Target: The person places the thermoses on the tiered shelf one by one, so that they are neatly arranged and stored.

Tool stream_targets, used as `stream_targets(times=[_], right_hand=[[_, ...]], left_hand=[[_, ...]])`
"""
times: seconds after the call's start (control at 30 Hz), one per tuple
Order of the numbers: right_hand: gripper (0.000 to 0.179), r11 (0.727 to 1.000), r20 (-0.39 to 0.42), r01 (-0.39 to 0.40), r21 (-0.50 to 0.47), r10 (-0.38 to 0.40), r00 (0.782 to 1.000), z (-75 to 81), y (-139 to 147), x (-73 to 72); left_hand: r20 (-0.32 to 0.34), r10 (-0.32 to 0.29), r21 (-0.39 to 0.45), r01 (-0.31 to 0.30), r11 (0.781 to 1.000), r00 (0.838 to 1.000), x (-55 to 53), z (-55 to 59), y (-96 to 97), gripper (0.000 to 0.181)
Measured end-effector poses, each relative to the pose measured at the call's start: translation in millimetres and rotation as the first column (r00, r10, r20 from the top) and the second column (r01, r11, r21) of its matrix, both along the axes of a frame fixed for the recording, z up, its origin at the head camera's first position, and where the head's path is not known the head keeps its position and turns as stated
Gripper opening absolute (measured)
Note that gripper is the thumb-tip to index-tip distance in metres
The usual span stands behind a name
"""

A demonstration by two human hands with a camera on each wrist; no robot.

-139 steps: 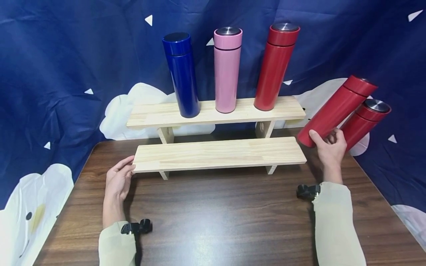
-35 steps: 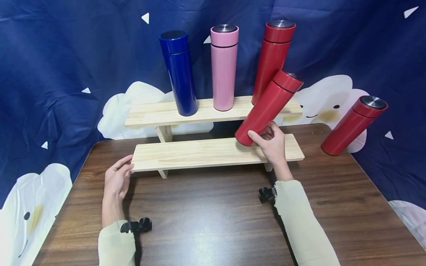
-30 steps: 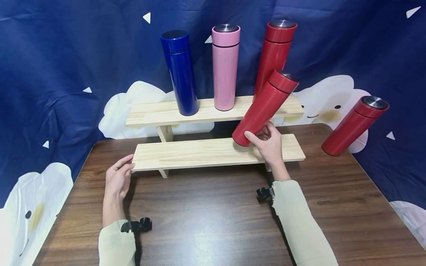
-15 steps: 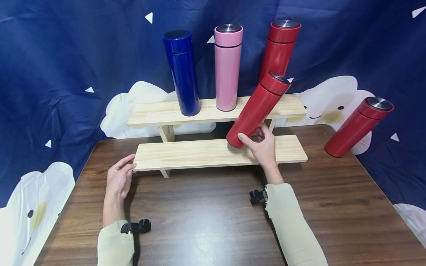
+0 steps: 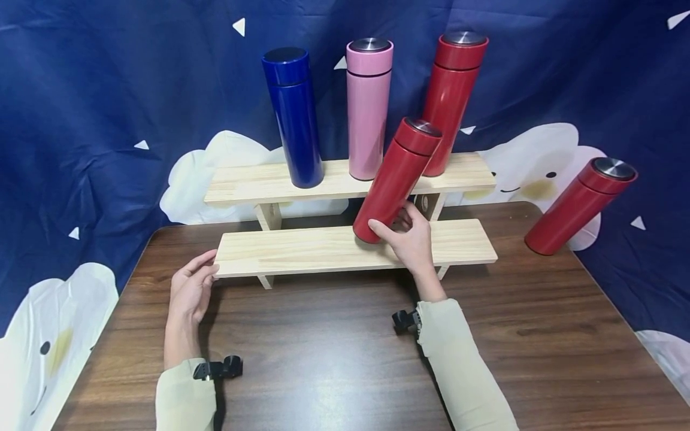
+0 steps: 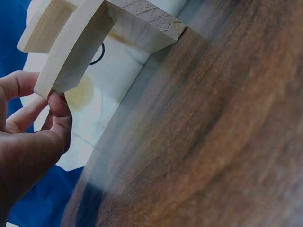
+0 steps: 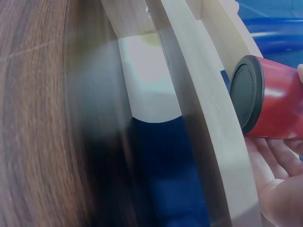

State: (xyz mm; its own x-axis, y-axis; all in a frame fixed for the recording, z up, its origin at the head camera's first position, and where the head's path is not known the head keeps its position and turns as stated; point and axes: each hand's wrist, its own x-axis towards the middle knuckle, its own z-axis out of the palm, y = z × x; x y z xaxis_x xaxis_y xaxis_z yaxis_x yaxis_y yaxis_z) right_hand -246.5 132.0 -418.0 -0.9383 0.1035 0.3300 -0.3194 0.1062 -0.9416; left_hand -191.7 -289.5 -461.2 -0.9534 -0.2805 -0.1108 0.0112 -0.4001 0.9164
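Note:
My right hand [image 5: 412,242] grips a red thermos flask [image 5: 392,188] near its base, above the lower step of a two-tier wooden stand [image 5: 302,251]. The flask leans to the right. In the right wrist view its dark base [image 7: 245,94] shows beside the step's edge; whether they touch I cannot tell. At the stand's left end, my left hand [image 5: 190,287] pinches the corner of the lower step, fingers and thumb on the board in the left wrist view [image 6: 71,56]. On the upper step stand a blue flask [image 5: 295,126], a pink flask [image 5: 368,126] and another red flask [image 5: 457,90].
One more red flask [image 5: 579,206] stands on the brown wooden table [image 5: 334,353], right of the stand. Behind hangs a dark blue cloth [image 5: 135,78] with white cloud shapes. Black cameras sit on both wrists.
The right hand has carried the red flask from the table's right side leftward over the lower step, lately past the upper red flask. The left hand stays at the stand's end.

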Motion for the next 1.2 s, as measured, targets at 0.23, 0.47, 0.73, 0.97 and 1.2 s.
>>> stream_targets(times=[0.23,0.47,0.73,0.97,1.2], right_hand=[[0.061,1.0,0.012,-0.014,-0.009,0.014,1.0,-1.2,-11,1.1],[0.062,0.998,-0.009,-0.053,-0.02,0.053,0.999,-4.4,-24,3.5],[0.063,0.996,-0.02,-0.088,-0.022,0.087,0.996,-5.8,-38,4.7],[0.065,0.991,-0.034,-0.133,-0.01,0.133,0.991,-9.4,-48,4.3],[0.071,0.981,-0.057,-0.154,0.116,0.161,0.985,-11.8,-55,7.3]], left_hand=[[-0.011,-0.006,0.004,0.006,1.0,1.0,-0.8,-0.7,-0.5,0.031],[-0.011,-0.012,0.002,0.012,1.0,1.0,-0.1,-1.2,-1.2,0.032],[-0.004,-0.007,-0.003,0.007,1.0,1.0,-0.5,-1.1,-1.3,0.032],[-0.001,0.001,-0.016,-0.001,1.0,1.0,-0.3,-1.3,-0.2,0.032],[0.006,0.002,-0.035,-0.002,0.999,1.0,0.1,0.4,-0.2,0.031]])
